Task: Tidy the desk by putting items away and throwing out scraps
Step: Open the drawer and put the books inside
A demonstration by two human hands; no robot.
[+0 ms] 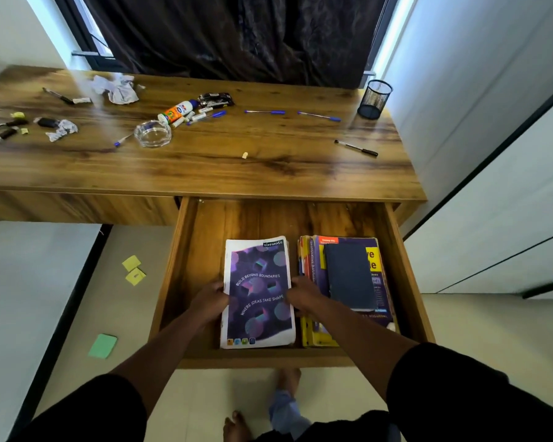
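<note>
I hold the notebook (258,291) by its two long edges, my left hand (209,301) and right hand (304,298) each pinching one side, in the open drawer (186,266) beside the books (348,282). It looks light and bendy, so I think gripping mid-edge keeps it flat.

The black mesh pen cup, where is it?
In the head view, the black mesh pen cup stands at the far right corner of the desk, beside the dark curtain, with a blue pen nearest.
</note>
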